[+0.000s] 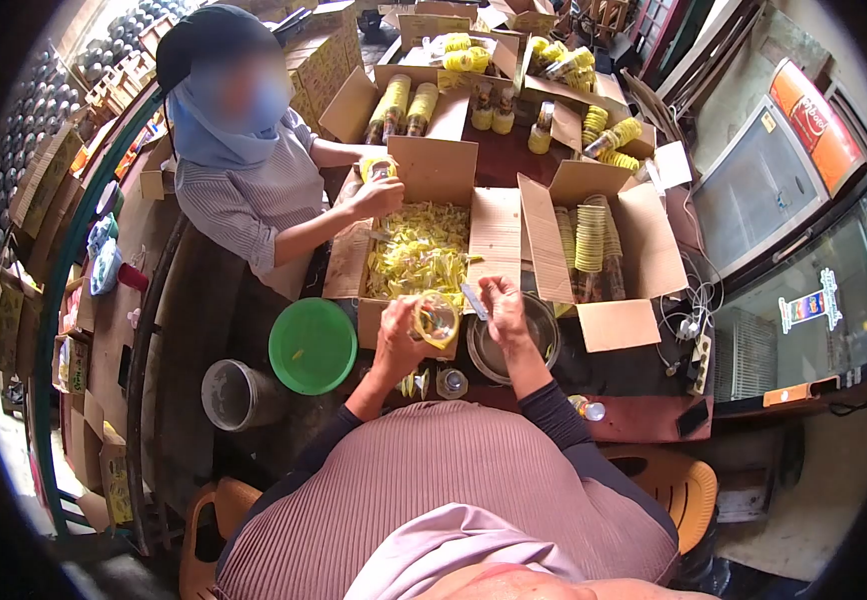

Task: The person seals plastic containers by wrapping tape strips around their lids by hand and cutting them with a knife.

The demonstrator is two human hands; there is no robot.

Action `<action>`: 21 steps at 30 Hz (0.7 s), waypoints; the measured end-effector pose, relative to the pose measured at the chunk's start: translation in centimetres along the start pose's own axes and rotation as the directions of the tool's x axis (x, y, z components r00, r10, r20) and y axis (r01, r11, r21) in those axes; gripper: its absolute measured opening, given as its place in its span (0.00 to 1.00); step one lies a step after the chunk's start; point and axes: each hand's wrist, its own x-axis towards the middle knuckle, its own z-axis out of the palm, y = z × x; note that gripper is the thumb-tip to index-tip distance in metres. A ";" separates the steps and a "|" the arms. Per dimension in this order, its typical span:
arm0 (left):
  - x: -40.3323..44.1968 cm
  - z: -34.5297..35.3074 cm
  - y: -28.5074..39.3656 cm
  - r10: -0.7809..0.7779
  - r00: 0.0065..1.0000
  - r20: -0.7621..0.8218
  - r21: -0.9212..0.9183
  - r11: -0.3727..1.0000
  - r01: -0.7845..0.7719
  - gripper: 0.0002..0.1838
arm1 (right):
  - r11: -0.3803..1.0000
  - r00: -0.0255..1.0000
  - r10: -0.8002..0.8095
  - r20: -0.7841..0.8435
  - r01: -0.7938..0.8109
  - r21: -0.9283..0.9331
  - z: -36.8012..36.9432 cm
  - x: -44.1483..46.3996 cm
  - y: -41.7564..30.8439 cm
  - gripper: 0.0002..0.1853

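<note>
My left hand [396, 343] is wrapped round a clear round container with a yellow rim [436, 320], held above the table's near side. Just right of it, my right hand [504, 312] pinches a small flat bluish-grey piece [475, 301]. Beyond both hands stands an open cardboard box [432, 165] filled with small yellow packets [416, 250]. Below my right hand is a round metal basin [499, 372], partly covered by my forearm. A small metal-topped jar [452, 382] stands nearer to me, beside some loose yellow pieces [414, 384].
A co-worker [254, 190] at the left holds a yellow-ringed container. A green basin [313, 346] and grey bucket [239, 394] are left of my hands. Right are a box of stacked yellow containers [590, 240], cables, a power strip [700, 362], a phone [693, 418] and glass-door coolers [804, 310].
</note>
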 end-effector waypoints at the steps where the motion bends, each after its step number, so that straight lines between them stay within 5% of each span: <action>1: 0.0 -0.1 -0.5 -0.085 0.996 0.000 -0.069 0.994 0.085 0.34 | 0.995 0.998 -0.054 0.013 0.055 -0.082 -0.3 0.2 -0.5 0.04; 3: -0.2 -0.5 -1.6 -0.079 0.996 -0.033 -0.021 0.997 0.078 0.33 | 0.946 0.996 -0.077 0.036 0.084 -0.313 0.2 -0.3 -1.9 0.06; 7: -0.2 -0.6 -1.2 -0.110 0.994 0.005 -0.096 0.989 0.110 0.34 | 0.913 0.992 -0.094 0.079 0.118 -0.390 2.0 0.0 -2.6 0.05; 9: -0.4 -0.4 -1.5 -0.096 0.995 0.018 -0.139 0.985 0.098 0.35 | 0.665 0.970 -0.163 0.181 0.243 -0.706 2.1 0.9 -2.1 0.09; 10: -0.4 -0.3 -1.7 -0.100 0.995 0.021 -0.137 0.985 0.102 0.35 | 0.532 0.891 -0.297 0.343 0.453 -0.715 2.2 1.0 -2.0 0.16; 13: -0.4 -0.4 -2.2 -0.057 0.998 0.001 0.064 0.996 0.056 0.39 | 0.347 0.768 -0.443 0.463 0.622 -0.702 3.8 0.6 -1.9 0.19; 15: -0.4 -0.9 -2.1 -0.055 0.998 0.031 0.090 0.995 0.053 0.40 | 0.469 0.845 -0.331 0.420 0.533 -0.704 4.1 -0.5 -2.4 0.17; 17: -0.3 -1.2 -1.8 -0.024 0.999 0.032 0.139 0.990 0.020 0.42 | 0.718 0.937 0.001 0.349 0.243 -0.652 4.1 -1.3 -2.7 0.16; 21: -0.3 -1.3 -2.3 0.016 0.998 0.055 0.158 0.987 -0.024 0.36 | 0.747 0.930 0.131 0.342 0.134 -0.651 3.0 -2.6 -1.3 0.14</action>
